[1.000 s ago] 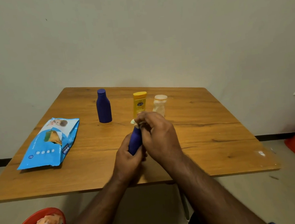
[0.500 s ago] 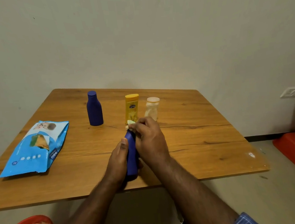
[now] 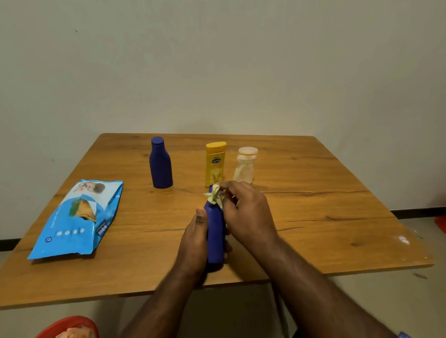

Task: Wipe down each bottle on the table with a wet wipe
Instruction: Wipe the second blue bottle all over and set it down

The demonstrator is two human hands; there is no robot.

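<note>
Wet wipe (image 3: 214, 197) lower on cap

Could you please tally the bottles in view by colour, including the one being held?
Blue bottles: 2, one standing at the back and one held in the hands
Yellow bottle: 1
Clear bottle: 1
Total: 4 bottles
</note>
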